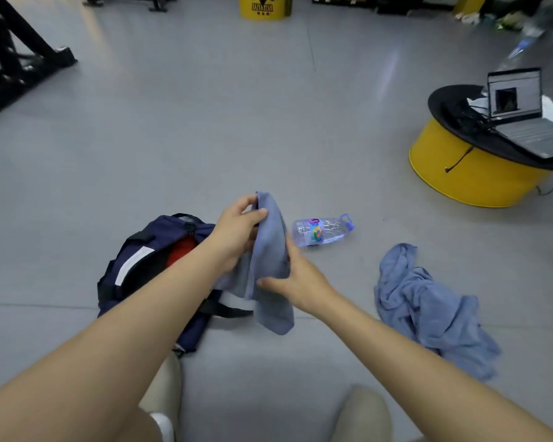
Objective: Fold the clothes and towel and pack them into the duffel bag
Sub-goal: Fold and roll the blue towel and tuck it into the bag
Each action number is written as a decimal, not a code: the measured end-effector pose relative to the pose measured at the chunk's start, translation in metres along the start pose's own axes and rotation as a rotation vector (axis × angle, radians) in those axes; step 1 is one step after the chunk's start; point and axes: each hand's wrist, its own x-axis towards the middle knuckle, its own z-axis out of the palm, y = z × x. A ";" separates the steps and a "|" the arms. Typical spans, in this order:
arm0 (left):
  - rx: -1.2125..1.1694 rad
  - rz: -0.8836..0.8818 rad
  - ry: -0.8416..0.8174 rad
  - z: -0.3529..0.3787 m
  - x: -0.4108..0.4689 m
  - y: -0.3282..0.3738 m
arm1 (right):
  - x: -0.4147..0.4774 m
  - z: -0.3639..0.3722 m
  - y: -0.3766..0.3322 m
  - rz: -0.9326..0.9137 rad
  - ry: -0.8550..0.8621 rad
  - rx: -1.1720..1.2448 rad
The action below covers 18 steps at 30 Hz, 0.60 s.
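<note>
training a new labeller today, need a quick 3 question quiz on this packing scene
1. True or false: something red shows inside the open duffel bag.
2. What lies on its side on the floor to the right of the held blue cloth? A) a clear water bottle B) a shoe C) a book
3. Fill in: the blue cloth is gripped by ___ hands, while a crumpled blue garment lies on the floor.

Key: 1 true. 2 A. 3 both: the left hand grips it near the top, the right hand lower down.
</note>
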 end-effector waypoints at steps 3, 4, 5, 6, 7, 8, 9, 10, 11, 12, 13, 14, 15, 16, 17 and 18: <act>-0.141 -0.061 -0.038 -0.006 -0.001 -0.003 | -0.009 0.020 0.011 0.038 -0.023 -0.025; -0.171 -0.070 -0.037 -0.005 -0.003 -0.005 | -0.011 0.025 0.013 0.037 -0.029 -0.016; -0.213 -0.086 -0.021 -0.004 -0.003 -0.007 | -0.013 0.029 0.012 0.027 -0.022 0.004; -0.252 -0.107 0.003 -0.002 -0.004 -0.008 | -0.012 0.032 0.010 0.005 0.001 0.027; -0.284 -0.128 0.020 -0.001 -0.004 -0.009 | -0.011 0.033 0.006 -0.021 0.029 0.041; -0.295 -0.150 0.025 0.000 -0.004 -0.012 | -0.009 0.034 0.001 -0.045 0.053 0.049; -0.307 -0.171 0.021 0.000 -0.002 -0.015 | -0.006 0.035 -0.003 -0.065 0.080 0.053; -0.315 -0.192 0.021 0.001 -0.001 -0.018 | -0.004 0.035 -0.007 -0.077 0.106 0.049; -0.340 -0.213 0.027 0.002 0.001 -0.021 | -0.002 0.034 -0.009 -0.076 0.132 0.048; -0.360 -0.227 0.040 0.003 0.001 -0.023 | 0.001 0.033 -0.008 -0.068 0.161 0.050; -0.384 -0.230 0.065 0.003 0.002 -0.027 | 0.005 0.032 -0.006 -0.065 0.190 0.040; -0.369 -0.224 0.104 0.003 0.003 -0.029 | 0.008 0.030 -0.004 -0.063 0.215 0.007; -0.315 -0.210 0.137 0.002 0.002 -0.032 | 0.011 0.026 -0.001 -0.062 0.235 -0.019; -0.219 -0.187 0.162 0.001 0.001 -0.034 | 0.014 0.023 0.001 -0.060 0.254 -0.027; -0.109 -0.151 0.174 -0.001 0.000 -0.037 | 0.017 0.017 0.003 -0.063 0.267 -0.014; 0.031 -0.085 0.179 -0.001 -0.002 -0.040 | 0.019 0.012 0.004 -0.064 0.273 0.001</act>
